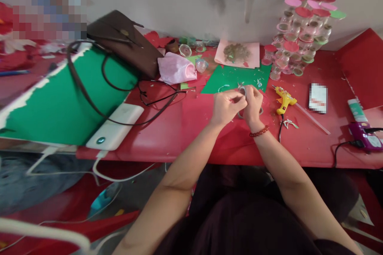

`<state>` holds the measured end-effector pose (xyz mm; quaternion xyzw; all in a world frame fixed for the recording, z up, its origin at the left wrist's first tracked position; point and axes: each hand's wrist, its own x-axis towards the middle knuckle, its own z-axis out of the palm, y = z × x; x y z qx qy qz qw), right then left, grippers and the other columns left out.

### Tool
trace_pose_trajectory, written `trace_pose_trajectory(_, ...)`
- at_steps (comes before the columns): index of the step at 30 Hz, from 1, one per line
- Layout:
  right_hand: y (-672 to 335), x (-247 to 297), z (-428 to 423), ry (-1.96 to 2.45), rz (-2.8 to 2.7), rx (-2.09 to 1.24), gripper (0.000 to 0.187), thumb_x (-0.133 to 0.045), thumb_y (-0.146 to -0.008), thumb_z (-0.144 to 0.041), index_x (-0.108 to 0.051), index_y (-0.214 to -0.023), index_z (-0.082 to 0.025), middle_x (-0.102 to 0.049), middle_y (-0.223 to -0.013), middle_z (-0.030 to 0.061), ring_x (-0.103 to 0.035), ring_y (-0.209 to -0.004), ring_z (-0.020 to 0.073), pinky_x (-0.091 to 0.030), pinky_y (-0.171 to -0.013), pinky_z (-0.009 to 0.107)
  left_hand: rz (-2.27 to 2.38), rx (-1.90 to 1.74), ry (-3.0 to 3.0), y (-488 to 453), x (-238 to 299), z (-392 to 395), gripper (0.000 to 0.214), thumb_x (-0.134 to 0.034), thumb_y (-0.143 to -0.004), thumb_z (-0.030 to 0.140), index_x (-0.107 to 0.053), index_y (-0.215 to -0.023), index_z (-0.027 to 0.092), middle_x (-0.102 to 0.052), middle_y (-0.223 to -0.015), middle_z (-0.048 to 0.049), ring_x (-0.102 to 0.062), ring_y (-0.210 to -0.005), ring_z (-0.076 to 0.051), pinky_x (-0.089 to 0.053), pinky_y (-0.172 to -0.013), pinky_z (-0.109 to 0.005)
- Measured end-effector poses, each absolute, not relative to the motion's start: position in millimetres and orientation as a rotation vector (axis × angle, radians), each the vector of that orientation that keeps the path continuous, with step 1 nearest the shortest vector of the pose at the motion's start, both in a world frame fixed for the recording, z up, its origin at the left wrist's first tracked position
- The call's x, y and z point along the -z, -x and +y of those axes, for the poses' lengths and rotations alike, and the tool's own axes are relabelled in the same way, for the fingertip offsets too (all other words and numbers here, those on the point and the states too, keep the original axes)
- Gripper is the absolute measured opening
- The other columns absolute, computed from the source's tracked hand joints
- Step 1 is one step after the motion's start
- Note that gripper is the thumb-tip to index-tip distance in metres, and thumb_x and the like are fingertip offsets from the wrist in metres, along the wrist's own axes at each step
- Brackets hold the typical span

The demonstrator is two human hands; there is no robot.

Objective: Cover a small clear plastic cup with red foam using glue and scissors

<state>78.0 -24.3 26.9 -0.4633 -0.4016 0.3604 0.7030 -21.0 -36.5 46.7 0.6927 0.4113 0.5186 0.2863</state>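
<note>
My right hand (pixel 253 101) is closed around what look like small scissors, whose grey handle loop (pixel 261 111) shows beside the palm. Fingertips of my left hand (pixel 226 106) are pinched together and meet the right fingers; whatever they grip is too small and hidden to name. Both hands are above the front edge of a green sheet (pixel 233 76) strewn with pale scraps (pixel 259 83). Beneath them lies a red sheet (pixel 199 115) on the red table. To the right of my right hand rests a yellow glue gun (pixel 285 100).
A tower of clear cups with coloured discs (pixel 299 40) stands at the back right. A clear stick (pixel 314 119), a phone-like object (pixel 318 98) and a purple power adapter (pixel 365 135) lie rightward. Leftward are a brown bag (pixel 128 44), eyeglasses (pixel 161 96) and a white power bank (pixel 116 127).
</note>
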Motion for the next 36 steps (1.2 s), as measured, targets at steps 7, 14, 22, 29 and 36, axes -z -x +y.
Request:
trace_pose_trajectory(7, -76, -24, -24, 0.95, -0.909, -0.857, 0.032, -0.059, -0.082, -0.04, -0.049, -0.057, -0.023, -0.049, -0.059, -0.0038, -0.045, -0.06, 0.01, -0.042, -0.058, 0.025, 1.075, -1.344, -1.617, 19, -47, -35, 0.019, -0.063, -0.072, 0.032, -0.065, -0.057, 0.019, -0.057, -0.054, 0.0027, -0.048, -0.056, -0.011, -0.04, -0.057, -0.024)
trace_pose_trajectory(14, -77, -24, -15, 0.97, -0.69, -1.084, 0.028, -0.06, -0.083, -0.041, -0.06, -0.062, -0.022, -0.053, -0.056, -0.0044, -0.043, -0.05, 0.0078, -0.033, -0.047, 0.022, 0.893, -1.327, -1.483, 21, -40, -26, 0.026, -0.072, -0.077, 0.042, -0.074, -0.068, 0.018, -0.067, -0.065, -0.0005, -0.055, -0.059, -0.011, -0.045, -0.057, -0.024)
trace_pose_trajectory(22, -81, -23, -8, 0.938, -0.542, -1.35, 0.035, -0.059, -0.088, -0.046, -0.061, -0.064, -0.02, -0.059, -0.056, -0.0018, -0.044, -0.044, 0.0075, -0.03, -0.042, 0.023, 1.162, -1.664, -1.228, 35, -38, -10, 0.012, -0.08, -0.074, 0.031, -0.079, -0.079, 0.02, -0.079, -0.082, -0.0033, -0.07, -0.078, -0.016, -0.057, -0.079, -0.029)
trace_pose_trajectory(29, -81, -26, -11, 0.938, -0.606, -1.421, 0.038, -0.057, -0.087, -0.05, -0.064, -0.064, -0.02, -0.058, -0.054, -0.002, -0.037, -0.041, 0.0063, -0.02, -0.039, 0.024, 1.353, -1.643, -1.416, 43, -26, 3, 0.012, -0.069, -0.08, 0.016, -0.078, -0.086, 0.022, -0.079, -0.092, -0.0027, -0.069, -0.088, -0.017, -0.054, -0.086, -0.03)
trace_pose_trajectory(36, -79, -21, -8, 1.001, -0.572, -1.282, 0.034, -0.061, -0.085, -0.048, -0.06, -0.064, -0.021, -0.059, -0.057, -0.003, -0.045, -0.047, 0.0079, -0.029, -0.045, 0.023, 1.322, -1.623, -1.582, 38, -29, -4, 0.009, -0.068, -0.081, 0.012, -0.072, -0.084, 0.021, -0.075, -0.093, -0.0027, -0.065, -0.078, -0.013, -0.052, -0.078, -0.026)
